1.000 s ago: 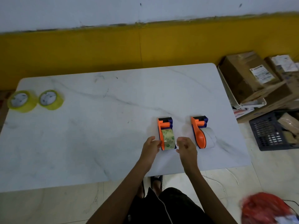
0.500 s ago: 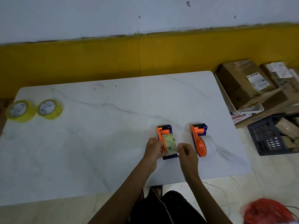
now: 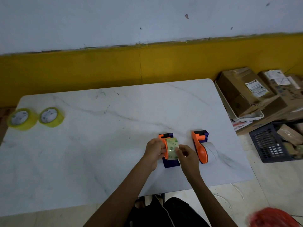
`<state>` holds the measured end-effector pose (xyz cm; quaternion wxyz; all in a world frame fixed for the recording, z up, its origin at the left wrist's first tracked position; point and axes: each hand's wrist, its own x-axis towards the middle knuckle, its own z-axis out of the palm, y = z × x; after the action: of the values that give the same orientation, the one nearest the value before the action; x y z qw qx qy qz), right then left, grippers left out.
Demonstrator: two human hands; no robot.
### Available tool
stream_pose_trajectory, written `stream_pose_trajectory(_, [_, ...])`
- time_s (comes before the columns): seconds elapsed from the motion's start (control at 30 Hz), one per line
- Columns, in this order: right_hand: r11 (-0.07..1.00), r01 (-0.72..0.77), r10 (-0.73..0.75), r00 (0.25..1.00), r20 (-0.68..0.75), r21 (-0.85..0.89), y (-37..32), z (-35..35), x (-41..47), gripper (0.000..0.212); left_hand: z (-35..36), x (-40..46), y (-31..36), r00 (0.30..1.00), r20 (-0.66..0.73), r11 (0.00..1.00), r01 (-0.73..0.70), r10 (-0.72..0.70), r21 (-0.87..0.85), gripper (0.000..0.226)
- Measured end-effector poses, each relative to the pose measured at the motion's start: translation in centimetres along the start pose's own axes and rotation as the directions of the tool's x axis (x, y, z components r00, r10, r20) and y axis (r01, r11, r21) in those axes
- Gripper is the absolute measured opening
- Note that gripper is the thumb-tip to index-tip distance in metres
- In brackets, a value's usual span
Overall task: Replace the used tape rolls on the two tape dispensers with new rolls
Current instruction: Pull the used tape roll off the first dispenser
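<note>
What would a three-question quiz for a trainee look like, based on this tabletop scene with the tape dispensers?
1. True or false: the two yellow tape rolls lie at the table's far left corner, away from both dispensers.
2. Which dispenser are the hands working on? A. the left dispenser B. the right dispenser C. neither
3. Fill in: the right hand pinches the greenish roll while the left hand steadies the dispenser's ______ side plate.

Key
1. True.
2. A. Both hands are on it; the right dispenser stands untouched, its white roll in place.
3. Orange.
</note>
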<state>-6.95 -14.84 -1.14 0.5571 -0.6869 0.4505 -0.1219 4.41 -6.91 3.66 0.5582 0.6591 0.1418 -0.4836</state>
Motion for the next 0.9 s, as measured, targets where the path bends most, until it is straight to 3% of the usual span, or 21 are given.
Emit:
stream_pose_trajectory(0.27, [0.999,-0.039,0.038,0.999,0.029,0.027,0.0,-0.2,0.6,0.022,0.1,0.4,-0.6,1.000,-0.006,0.997,0.008,-0.009,-0.073,0.023])
stream_pose_trajectory(0.37, [0.997,-0.040,0.037,0.998,0.043,0.059,-0.5,-0.4,0.6,0.017,0.0,0.8,-1.3,1.000,-0.019,0.996,-0.003,0.001,-0.090,0.020])
stream_pose_trajectory(0.5, [0.984,-0.097,0.095,0.995,0.017,0.152,-0.9,-2.2,0.7,0.013,-0.2,1.4,-2.0,0.999,-0.047,0.997,-0.015,0.011,-0.080,0.038])
stream_pose_trajectory(0.67, [0.958,-0.194,0.205,0.978,-0.030,0.212,0.5,-5.7,0.6,0.019,-0.3,1.8,-3.1,0.999,-0.039,0.999,-0.001,0.000,-0.045,0.038])
stream_pose_trajectory(0.9, [0.955,-0.193,0.209,0.976,-0.053,0.226,0.8,-6.8,0.0,0.021,0.0,1.9,-4.6,0.996,-0.089,1.000,-0.026,0.027,0.009,0.038])
